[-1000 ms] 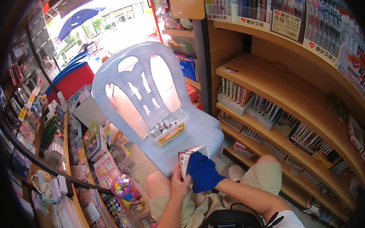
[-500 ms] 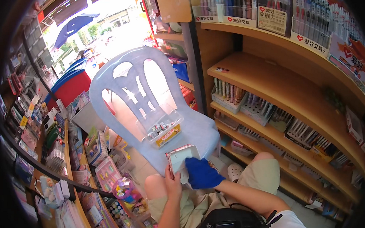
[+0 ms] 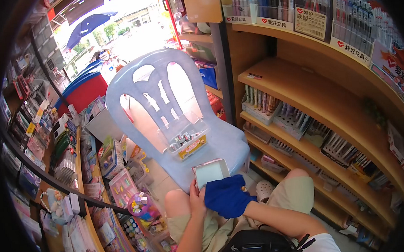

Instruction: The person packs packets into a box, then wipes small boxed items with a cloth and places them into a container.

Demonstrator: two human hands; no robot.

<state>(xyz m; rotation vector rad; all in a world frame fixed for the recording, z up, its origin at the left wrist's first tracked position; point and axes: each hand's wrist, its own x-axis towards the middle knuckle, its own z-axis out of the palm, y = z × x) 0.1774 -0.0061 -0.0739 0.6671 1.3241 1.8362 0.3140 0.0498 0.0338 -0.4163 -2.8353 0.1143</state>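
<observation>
An open carton (image 3: pixel 211 171) with a pale inside sits in my left hand (image 3: pixel 197 199), whose fingers wrap its left side. A blue cloth or glove covers my right hand (image 3: pixel 229 197), which is at the carton's lower right edge; its fingers are hidden. Beyond them, on the seat of a light blue plastic chair (image 3: pixel 230 143), stands a clear plastic box (image 3: pixel 189 147) with a yellow label, its lid raised. Several small items lie inside the box.
Curved wooden shelves (image 3: pixel 308 85) with pens and trays stand on the right. Crowded racks of stationery (image 3: pixel 68 163) line the left. A pink basket (image 3: pixel 142 204) of small goods is beside my left knee. A pale clog (image 3: pixel 264 191) shows beyond my right hand.
The carton has tipped so that its pale inside faces up. My right hand in blue has shifted lower along its near right side. The camera view has swung slightly.
</observation>
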